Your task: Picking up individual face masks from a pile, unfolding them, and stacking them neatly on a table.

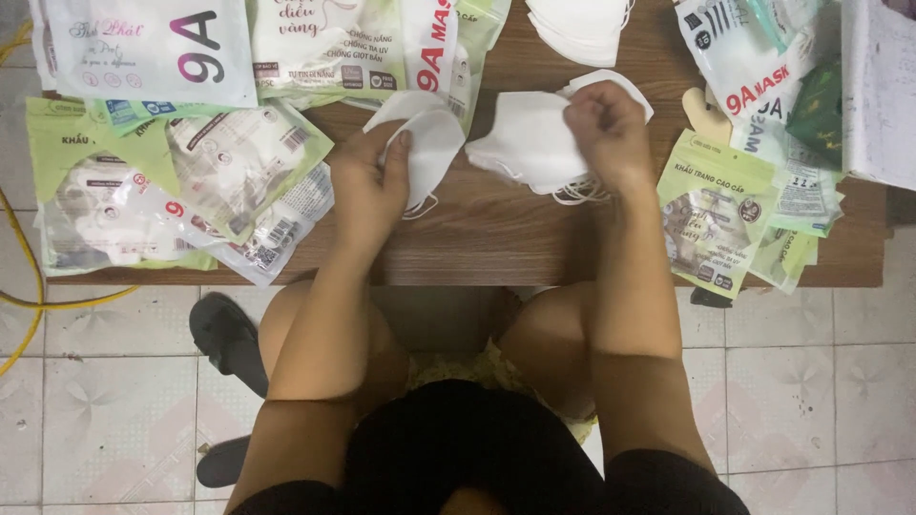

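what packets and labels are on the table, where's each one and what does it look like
White flat packet: far left corner, dark and pink print.
Green-edged clear pouches: left side, overlapping heap, white masks inside.
White and red packets: top centre, laid flat.
Green pouch: beside the right hand, hanging over the table's near edge.
White packets: top right, piled.
Left hand holds a white mask, no label.

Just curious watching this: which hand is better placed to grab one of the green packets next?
Probably the left hand. It holds one white mask and lies right beside the packets spread at the left. The right hand is closed on a stack of masks, so it looks busier.
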